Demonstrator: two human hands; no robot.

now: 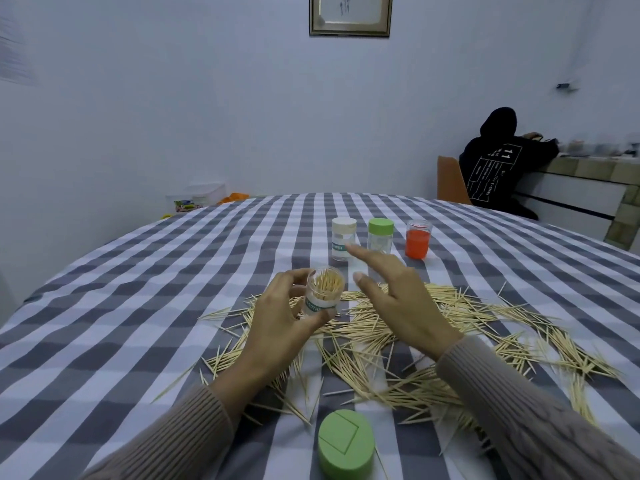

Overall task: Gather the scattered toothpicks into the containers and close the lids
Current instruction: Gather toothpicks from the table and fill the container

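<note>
My left hand (277,317) grips a clear open container (323,291) filled with toothpicks, lifted a little above the table and tilted toward me. My right hand (398,296) hovers just right of it, fingers straight and spread, holding nothing. Scattered toothpicks (433,344) cover the checked tablecloth under and around both hands. A loose green lid (346,448) lies near the front edge. Farther back stand a white-lidded container (343,239), a green-lidded container (380,237) and an orange container (418,239).
The round table wears a grey and white checked cloth (138,289). A person in a dark hooded top (498,168) sits on an orange chair at the back right, by a counter. Plastic boxes (201,200) sit beyond the table's far left edge.
</note>
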